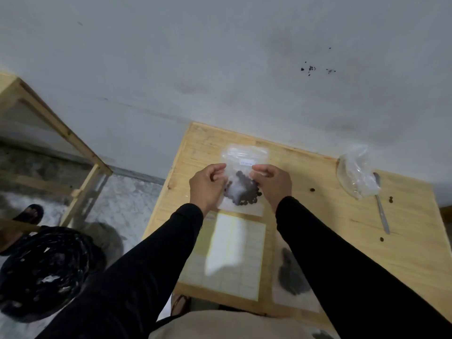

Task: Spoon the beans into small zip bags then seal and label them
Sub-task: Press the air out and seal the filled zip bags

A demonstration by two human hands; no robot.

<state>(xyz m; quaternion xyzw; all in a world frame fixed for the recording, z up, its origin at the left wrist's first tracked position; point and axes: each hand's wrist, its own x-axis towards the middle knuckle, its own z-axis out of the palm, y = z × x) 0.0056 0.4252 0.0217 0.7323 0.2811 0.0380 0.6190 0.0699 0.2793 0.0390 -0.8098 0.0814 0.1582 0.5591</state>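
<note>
Zip bag (242, 182): table (318, 216) middle, beans (245, 189) inside.
Left hand (206, 185): pinches the bag's 9 o'clock edge.
Right hand (272, 184): pinches its 3 o'clock edge.
Spoon (381, 206): 3 o'clock — near the table's edge, bare wood between.

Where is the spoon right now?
The spoon lies on the right side of the table, partly under a crumpled clear bag, a few loose beans beside it.
</note>
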